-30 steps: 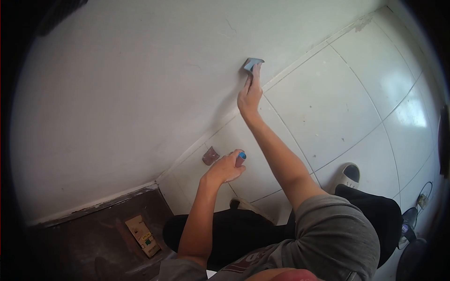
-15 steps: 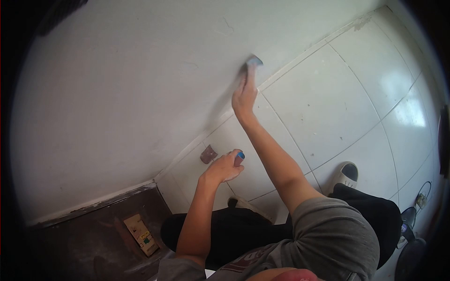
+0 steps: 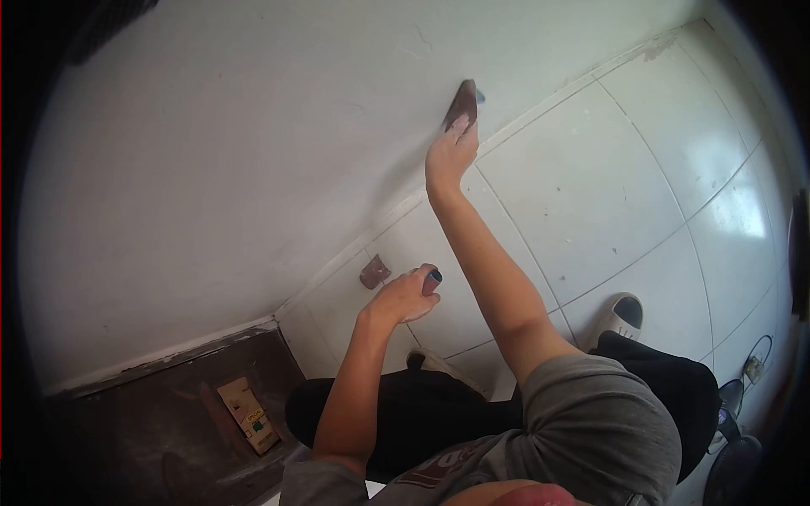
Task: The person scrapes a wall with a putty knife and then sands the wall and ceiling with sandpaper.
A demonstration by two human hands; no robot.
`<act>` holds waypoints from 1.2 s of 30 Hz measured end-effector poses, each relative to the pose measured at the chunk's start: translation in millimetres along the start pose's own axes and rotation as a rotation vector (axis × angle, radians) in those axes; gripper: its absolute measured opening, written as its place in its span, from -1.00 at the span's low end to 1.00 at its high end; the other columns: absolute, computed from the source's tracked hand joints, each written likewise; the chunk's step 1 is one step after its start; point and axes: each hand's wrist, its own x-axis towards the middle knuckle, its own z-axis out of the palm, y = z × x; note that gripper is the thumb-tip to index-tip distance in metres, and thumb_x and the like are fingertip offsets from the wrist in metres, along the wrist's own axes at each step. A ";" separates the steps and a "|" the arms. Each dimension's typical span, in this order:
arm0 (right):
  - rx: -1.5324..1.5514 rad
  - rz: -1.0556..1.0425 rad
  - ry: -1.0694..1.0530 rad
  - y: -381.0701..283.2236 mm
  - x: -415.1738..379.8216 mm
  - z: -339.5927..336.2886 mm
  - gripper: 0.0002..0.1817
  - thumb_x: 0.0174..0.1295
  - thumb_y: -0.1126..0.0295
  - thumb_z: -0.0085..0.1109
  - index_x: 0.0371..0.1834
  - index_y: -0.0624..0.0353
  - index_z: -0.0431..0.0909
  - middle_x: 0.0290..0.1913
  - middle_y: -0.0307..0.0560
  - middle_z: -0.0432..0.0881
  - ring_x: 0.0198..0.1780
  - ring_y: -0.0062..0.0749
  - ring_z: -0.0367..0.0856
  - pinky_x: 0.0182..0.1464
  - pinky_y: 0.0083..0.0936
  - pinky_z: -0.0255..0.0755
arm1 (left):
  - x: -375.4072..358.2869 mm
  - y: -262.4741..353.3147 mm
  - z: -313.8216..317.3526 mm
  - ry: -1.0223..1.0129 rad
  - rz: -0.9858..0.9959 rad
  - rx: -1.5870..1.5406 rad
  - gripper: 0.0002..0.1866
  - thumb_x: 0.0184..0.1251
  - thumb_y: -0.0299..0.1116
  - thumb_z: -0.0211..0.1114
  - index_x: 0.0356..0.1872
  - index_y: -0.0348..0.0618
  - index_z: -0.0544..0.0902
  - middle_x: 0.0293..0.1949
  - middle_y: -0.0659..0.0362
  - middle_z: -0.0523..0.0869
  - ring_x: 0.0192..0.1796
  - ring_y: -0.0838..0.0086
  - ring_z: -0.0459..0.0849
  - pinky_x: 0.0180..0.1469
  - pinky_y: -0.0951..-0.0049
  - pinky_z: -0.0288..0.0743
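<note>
Apparently mid-stroke, the right hand (image 3: 453,154) pinches a brown-and-blue sheet (image 3: 461,105) at the white wall (image 3: 253,152), near the tiled floor (image 3: 591,185)'s edge; another stroke needs steadiness. The left hand (image 3: 401,300) curls round 1 blue-lined brown roll (image 3: 431,285).

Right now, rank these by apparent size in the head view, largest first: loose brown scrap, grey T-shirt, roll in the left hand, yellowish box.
1. Grey T-shirt
2. Yellowish box
3. Loose brown scrap
4. Roll, its visible part, in the left hand
</note>
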 end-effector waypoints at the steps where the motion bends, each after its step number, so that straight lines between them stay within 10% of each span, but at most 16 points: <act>1: -0.097 -0.089 0.008 1.9 -2.4 -1.9 -0.50 0.66 0.46 -0.22 0.59 0.41 0.22 0.60 0.41 0.25 0.55 0.20 0.35 0.58 -0.15 0.18 | -1.3 1.1 0.1 0.001 0.000 -0.001 -0.35 0.36 -0.24 0.29 0.47 -0.10 0.41 0.06 -0.15 0.74 0.12 0.01 0.72 0.21 0.15 0.55; 8: -0.470 -0.475 -0.036 37.2 -1.3 -30.2 -0.38 0.59 0.50 -0.06 0.69 0.19 0.15 0.72 0.39 -0.06 0.59 0.37 0.17 0.56 0.01 0.16 | -5.5 5.4 -5.3 -0.013 0.006 -0.013 -0.37 0.38 -0.22 0.29 0.45 -0.11 0.40 0.06 -0.22 0.73 0.11 -0.08 0.72 0.20 0.11 0.55; 17: -0.617 -0.430 -0.074 58.1 10.4 -31.4 -0.41 0.56 0.44 -0.01 0.64 0.21 0.24 0.66 0.14 0.24 0.43 0.26 0.35 0.45 -0.03 0.31 | -3.9 4.8 -4.9 -0.017 -0.004 -0.018 -0.37 0.38 -0.21 0.29 0.46 -0.08 0.39 0.07 -0.22 0.73 0.11 -0.10 0.71 0.22 0.10 0.54; 21: -0.759 0.017 -0.084 76.4 13.7 -44.0 -0.46 0.59 0.39 -0.05 0.60 0.23 0.29 0.64 0.10 0.29 0.41 0.29 0.37 0.46 -0.02 0.29 | -0.1 2.2 -1.7 -0.008 0.013 -0.004 -0.36 0.39 -0.21 0.29 0.47 -0.07 0.39 0.08 -0.22 0.73 0.13 -0.10 0.71 0.23 0.11 0.54; 36: -0.351 -0.480 -0.203 46.0 5.3 -39.6 -0.42 0.54 0.49 0.08 0.62 0.11 0.32 0.58 0.33 0.32 0.55 0.27 0.36 0.46 -0.08 0.39 | 7.3 -4.9 0.8 0.009 0.031 -0.014 -0.37 0.38 -0.21 0.30 0.46 -0.07 0.40 0.08 -0.19 0.74 0.12 -0.07 0.71 0.22 0.12 0.54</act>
